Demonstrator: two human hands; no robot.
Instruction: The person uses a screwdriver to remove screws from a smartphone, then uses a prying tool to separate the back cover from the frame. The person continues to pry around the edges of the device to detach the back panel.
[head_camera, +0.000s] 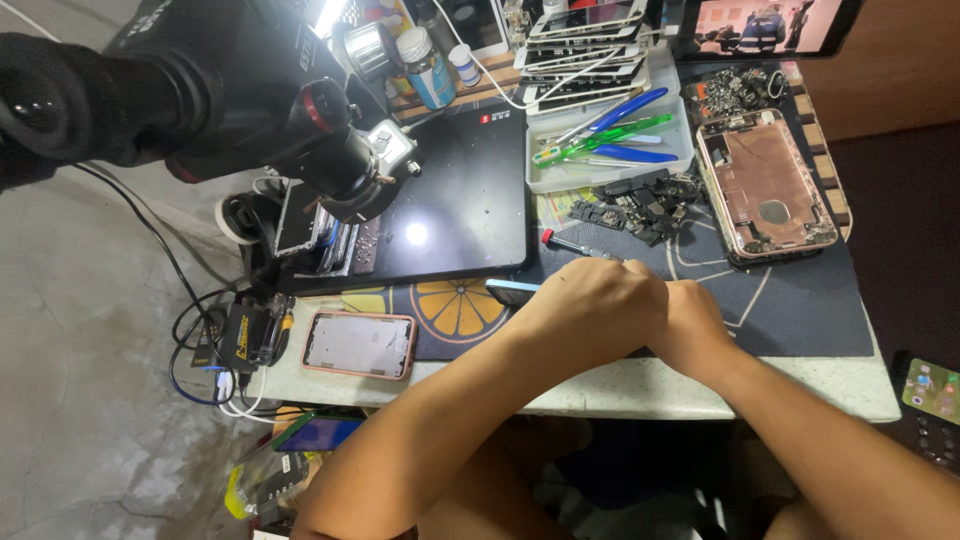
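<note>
- The left hand (590, 300) lies knuckles up on the dark mat (800, 310), closed over a phone (512, 291) whose blue end juts out to its left.
- The right hand (695, 325) presses against the left one; whether it grips anything cannot be told.
- A red-tipped screwdriver (575, 244) lies just beyond the knuckles.
- An opened phone shell (765, 185) sits far right on the mat, a tray (610, 150) of tweezers behind.
- A microscope (250, 90) looms at left over a black pad (460, 200).
- A pink-rimmed phone (360, 344) rests near the table's edge.
</note>
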